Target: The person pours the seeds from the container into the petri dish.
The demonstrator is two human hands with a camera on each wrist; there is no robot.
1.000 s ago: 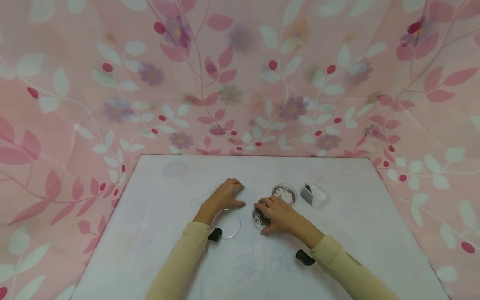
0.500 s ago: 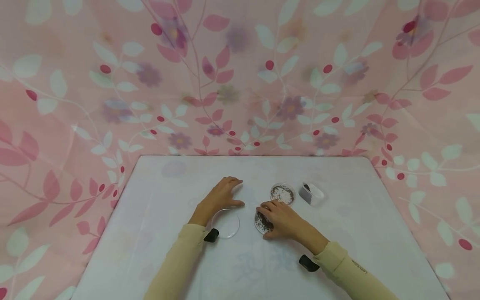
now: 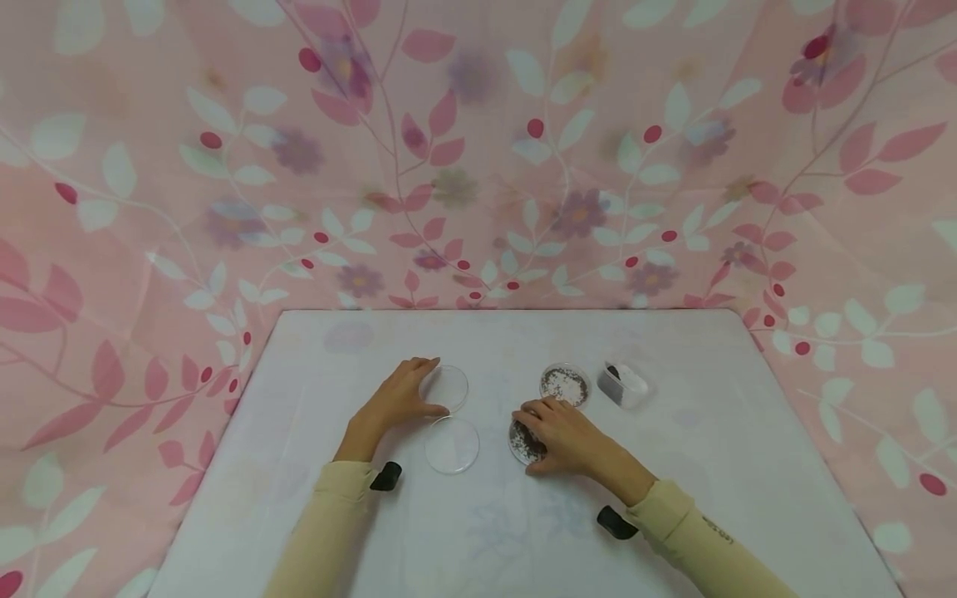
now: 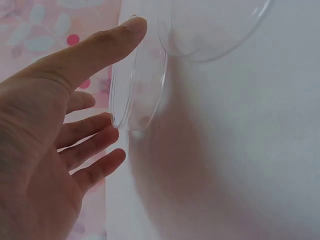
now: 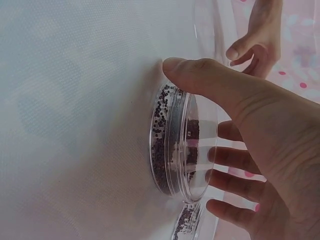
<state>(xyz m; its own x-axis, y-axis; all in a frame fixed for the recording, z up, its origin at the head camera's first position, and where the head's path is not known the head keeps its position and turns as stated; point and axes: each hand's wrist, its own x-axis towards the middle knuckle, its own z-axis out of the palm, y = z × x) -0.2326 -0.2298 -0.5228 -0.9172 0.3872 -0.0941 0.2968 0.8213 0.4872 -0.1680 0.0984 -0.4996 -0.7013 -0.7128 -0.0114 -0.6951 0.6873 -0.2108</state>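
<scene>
**Q:** Since the earlier frame, what has moved?

**A:** Leftward and slightly back goes the left hand; it uncovers an empty clear dish that it hid a second ago. The right hand keeps its place.

**Q:** How does the left hand meet that dish?

**A:** Thumb and fingertips touch the rim of the empty clear dish; the fingers are nearly straight and spread, so the hand is open, bracketing the dish rather than clasping it.

**Q:** And the right hand?

**A:** The right hand arches over the dish of dark seeds, thumb curled against one side of the rim and fingers down the other: a grip on the dish, which stands flat on the table.

**Q:** Where do the other things lie, taking the dish of dark seeds as landmark?

**A:** A second empty dish lies to its left, just in front of the one the left hand touches. A dish of pale grains sits just behind it, to the right. A small tub lies farther right of that. Flowered pink cloth hangs behind the table.
</scene>
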